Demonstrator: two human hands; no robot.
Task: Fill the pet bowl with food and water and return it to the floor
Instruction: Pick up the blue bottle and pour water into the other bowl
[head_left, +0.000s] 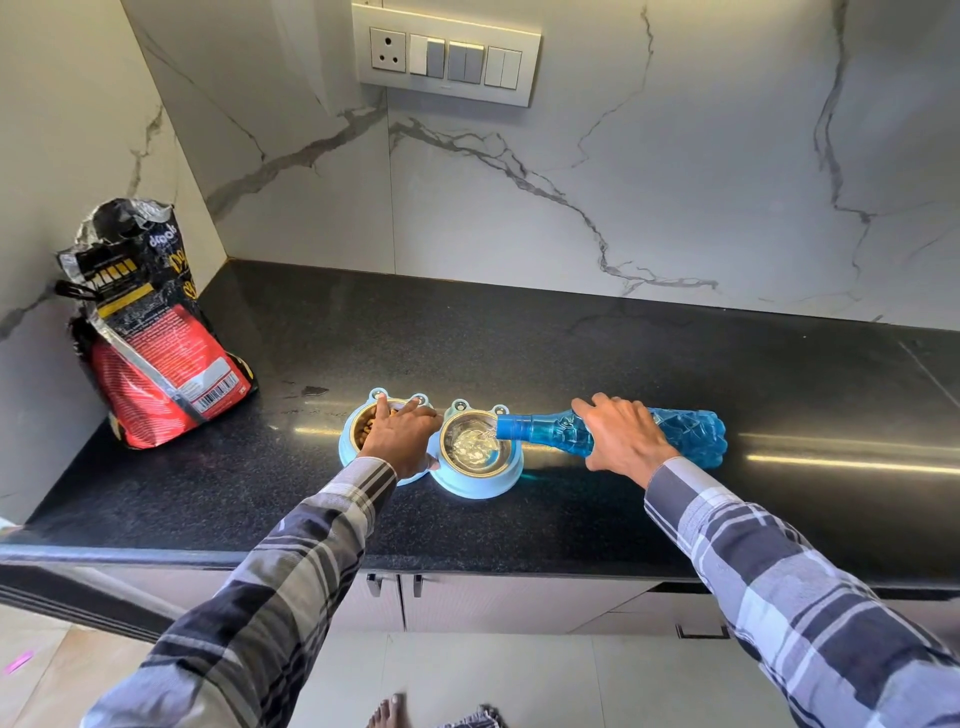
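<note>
A light-blue double pet bowl (470, 488) stands on the black counter (571, 353). Its left steel cup (363, 423) holds brown kibble. My left hand (402, 441) rests over that left cup with its fingers spread. My right hand (621, 439) grips a blue plastic water bottle (691, 434) that lies nearly flat, its open neck over the right steel cup (475, 447). Water streams from the neck into that cup, which holds some water.
A red and black pet food bag (150, 332) stands open at the counter's left end against the marble wall. A small wet patch (314, 391) lies behind the bowl. Cabinet doors with handles (395, 584) sit below the counter edge. A bare foot (389, 712) stands on the tiled floor.
</note>
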